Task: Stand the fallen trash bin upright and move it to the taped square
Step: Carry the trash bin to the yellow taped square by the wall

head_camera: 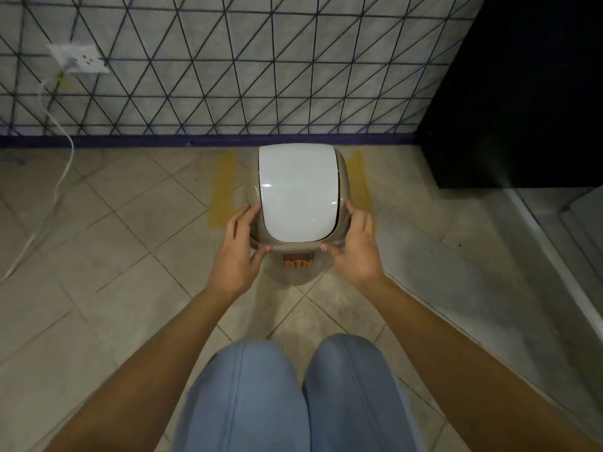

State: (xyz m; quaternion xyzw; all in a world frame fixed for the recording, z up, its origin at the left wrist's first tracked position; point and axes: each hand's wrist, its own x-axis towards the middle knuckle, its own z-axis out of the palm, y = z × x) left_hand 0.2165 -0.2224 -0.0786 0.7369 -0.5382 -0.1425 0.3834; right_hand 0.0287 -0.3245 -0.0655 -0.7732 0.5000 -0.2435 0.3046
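Observation:
A small beige trash bin [295, 272] with a white swing lid [298, 194] stands upright on the tiled floor, seen from above, with an orange label on its near side. My left hand [239, 246] grips the lid rim on the left and my right hand [354, 246] grips it on the right. Yellow tape strips [223, 187] of the taped square show on the floor to either side of the bin; the bin's top hides the area between them, so I cannot tell how its base sits inside the square.
A wall with a triangle pattern [228, 76] and a purple skirting runs just behind the bin. A white socket [78, 58] with a cable [62, 177] hangs at the left. A black cabinet [522, 93] stands at the right. My knees [293, 396] are below.

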